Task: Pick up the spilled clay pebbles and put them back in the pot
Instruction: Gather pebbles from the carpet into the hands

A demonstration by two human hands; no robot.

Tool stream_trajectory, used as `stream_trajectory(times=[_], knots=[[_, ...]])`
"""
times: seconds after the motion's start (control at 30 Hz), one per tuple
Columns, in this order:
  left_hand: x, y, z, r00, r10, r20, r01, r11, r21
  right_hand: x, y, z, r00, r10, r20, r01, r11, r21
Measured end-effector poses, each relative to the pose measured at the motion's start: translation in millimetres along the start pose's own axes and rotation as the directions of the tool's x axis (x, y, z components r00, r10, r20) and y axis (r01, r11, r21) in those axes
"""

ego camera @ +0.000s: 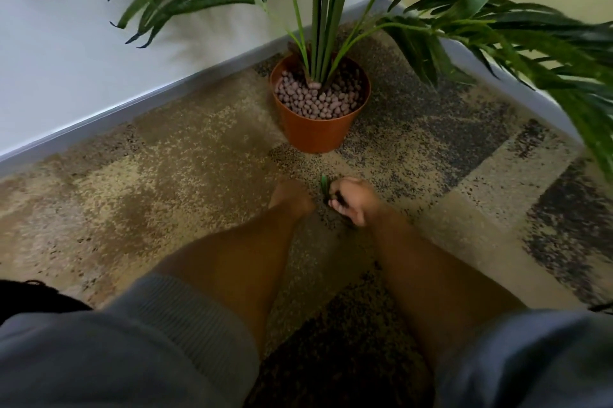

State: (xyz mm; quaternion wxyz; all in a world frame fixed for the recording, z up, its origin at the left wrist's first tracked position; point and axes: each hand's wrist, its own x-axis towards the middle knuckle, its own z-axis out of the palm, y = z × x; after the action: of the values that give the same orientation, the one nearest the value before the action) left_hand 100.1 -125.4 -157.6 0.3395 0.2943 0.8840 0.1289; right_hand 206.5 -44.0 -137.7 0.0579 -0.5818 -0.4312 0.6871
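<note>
Head view: right grip (348, 203) curled round pebbles (339, 199); left grip (292, 197) unclear; pot (320, 129) beyond.

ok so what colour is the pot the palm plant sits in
Terracotta orange, a plain pot with no pattern; it shows best in the head view, the only one here.

Orange pot (316, 132), mottled beige-grey carpet (185, 155)

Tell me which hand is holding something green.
The right hand, nearer the frame's right, grips a small green leaf piece. The left hand shows nothing green.
</note>
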Motion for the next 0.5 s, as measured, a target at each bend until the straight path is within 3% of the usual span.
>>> stream_trajectory(times=[0.03, 0.1, 0.2, 0.3, 0.43, 0.5], knots=[[-1.9, -0.6, -1.1, 1.000, -0.024, -0.005, 0.024, 0.997, -0.072, -3.0, 2.1, -1.5, 0.998, 0.037, 0.053, -0.045, 0.987, 0.152], [-0.8, -1.0, -3.7, 0.993, -0.108, 0.036, 0.114, 0.922, -0.371, -7.9, 7.1, -4.8, 0.986, 0.064, 0.151, -0.114, 0.932, 0.344], [-6.1, -1.5, -5.7, 0.964, -0.204, 0.173, 0.260, 0.561, -0.786, -14.3, 12.5, -4.6, 0.970, 0.057, 0.234, -0.155, 0.892, 0.425], [-16.2, -4.0, -7.6, 0.933, -0.214, 0.290, 0.344, 0.285, -0.895, -17.3, 12.6, -0.2, 0.969, 0.051, 0.243, -0.137, 0.926, 0.353], [-26.4, -5.0, -10.8, 0.925, -0.176, 0.337, 0.364, 0.153, -0.919, -17.2, 13.8, 5.9, 0.989, 0.072, 0.133, -0.100, 0.971, 0.217], [-27.9, -4.8, -11.9, 0.922, -0.194, 0.336, 0.362, 0.117, -0.925, -18.9, 13.7, 7.8, 0.990, 0.073, 0.117, -0.099, 0.967, 0.234]])
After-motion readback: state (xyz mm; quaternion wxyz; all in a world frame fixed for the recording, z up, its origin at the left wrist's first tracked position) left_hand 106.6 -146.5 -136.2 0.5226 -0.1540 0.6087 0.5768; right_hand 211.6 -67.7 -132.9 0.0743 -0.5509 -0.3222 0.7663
